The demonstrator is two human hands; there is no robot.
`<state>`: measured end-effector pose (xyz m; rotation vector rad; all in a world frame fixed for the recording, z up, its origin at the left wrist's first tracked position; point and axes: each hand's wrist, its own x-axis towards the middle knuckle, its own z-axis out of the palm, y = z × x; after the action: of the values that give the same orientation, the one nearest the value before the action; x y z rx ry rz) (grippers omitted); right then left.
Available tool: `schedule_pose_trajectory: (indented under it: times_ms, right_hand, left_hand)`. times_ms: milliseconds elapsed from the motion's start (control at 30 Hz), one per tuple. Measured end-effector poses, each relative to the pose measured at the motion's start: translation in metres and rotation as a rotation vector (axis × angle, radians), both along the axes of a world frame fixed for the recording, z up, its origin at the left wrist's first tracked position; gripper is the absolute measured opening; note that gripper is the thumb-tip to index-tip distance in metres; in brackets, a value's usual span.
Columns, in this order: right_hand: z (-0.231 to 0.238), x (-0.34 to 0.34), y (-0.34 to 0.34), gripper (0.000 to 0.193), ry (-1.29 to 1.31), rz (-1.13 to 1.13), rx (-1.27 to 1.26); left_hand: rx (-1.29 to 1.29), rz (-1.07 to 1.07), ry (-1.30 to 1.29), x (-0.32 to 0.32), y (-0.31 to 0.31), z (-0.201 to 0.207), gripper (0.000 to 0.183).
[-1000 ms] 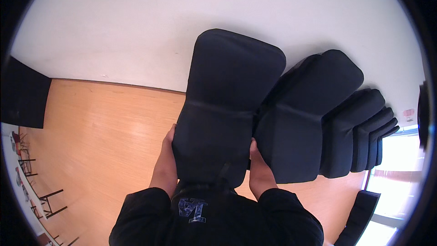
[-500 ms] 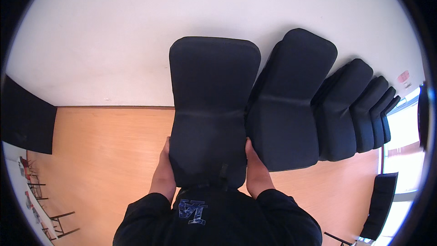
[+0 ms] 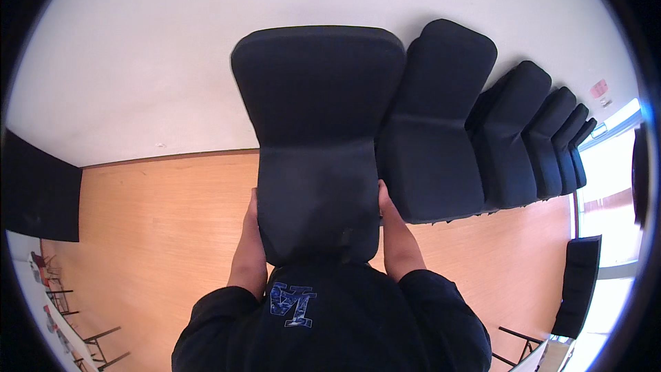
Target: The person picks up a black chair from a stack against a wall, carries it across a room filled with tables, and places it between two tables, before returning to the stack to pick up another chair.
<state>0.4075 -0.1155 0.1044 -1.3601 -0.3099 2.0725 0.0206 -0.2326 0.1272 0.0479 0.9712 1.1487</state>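
Note:
A black-covered chair stands directly in front of me, its backrest toward the wall and the front of its seat against my shirt. My left hand grips the left side of the seat, with the fingers mostly hidden under the edge. On the opposite side my right hand holds the seat at about the same level, and its fingers are largely out of sight too. Just to the right is another black-covered chair, close beside my right hand.
More black-covered chairs run in a row along the white wall to the right. A dark panel is at the far left, above tables with metal legs. Bright windows line the right side, over orange wooden floor.
The held chair has come up closer, its backrest looking larger and partly overlapping the neighbouring chair. The row of chairs sits higher in view. Both hands keep their hold on the seat.

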Motion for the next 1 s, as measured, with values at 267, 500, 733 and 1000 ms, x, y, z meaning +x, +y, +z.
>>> schedule_pose_trajectory:
  times_ms: [267, 500, 733, 1000]
  right_hand:
    - [0.005, 0.002, -0.090, 0.059, 0.063, -0.128, 0.118]
    - [0.002, 0.013, -0.166, 0.057, 0.181, -0.297, 0.222]
    - [0.027, 0.003, -0.221, 0.050, 0.107, -0.262, 0.147]
    - [-0.002, 0.004, -0.289, 0.048, 0.260, -0.446, 0.118]
  left_hand:
    - [-0.043, -0.193, 0.352, -0.028, -0.009, -0.024, 0.064]
    - [-0.063, -0.309, 0.897, -0.017, -0.037, 0.014, 0.072]
    - [0.004, -0.362, 0.920, -0.015, -0.087, 0.065, 0.070]
    - [0.000, -0.418, 0.840, -0.009, -0.130, 0.095, 0.076]
